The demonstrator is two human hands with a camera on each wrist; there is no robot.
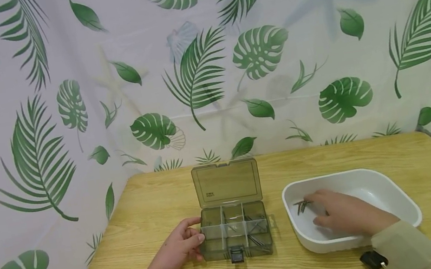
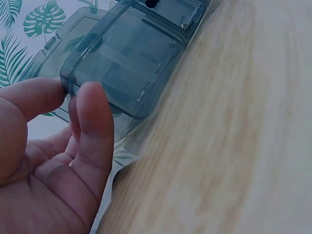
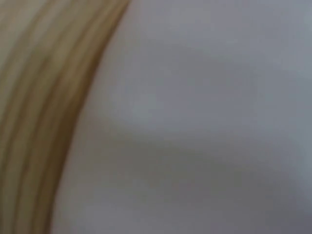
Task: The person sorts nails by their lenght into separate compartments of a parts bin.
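Observation:
A smoky clear plastic compartment box (image 1: pixel 215 246) stands on the table with its lid (image 1: pixel 227 182) raised at the back. My left hand (image 1: pixel 174 250) holds the box's left side. In the left wrist view, the thumb and fingers of that hand (image 2: pixel 53 161) pinch a corner of the box (image 2: pixel 122 68). Thin metal pieces (image 1: pixel 256 241) lie in the right-hand compartments. Inside a white tray (image 1: pixel 381 193), my right hand (image 1: pixel 339 211) reaches over its left half, fingers extended and thumb apart. Its fingertips are right beside a small pile of thin screw-like pieces (image 1: pixel 302 206).
The wooden table (image 1: pixel 156 191) carries the box and, to its right, the tray. The tray's white wall (image 3: pixel 195 122) fills most of the right wrist view, blurred. A leaf-patterned cloth (image 1: pixel 204 61) hangs behind the table and along both sides.

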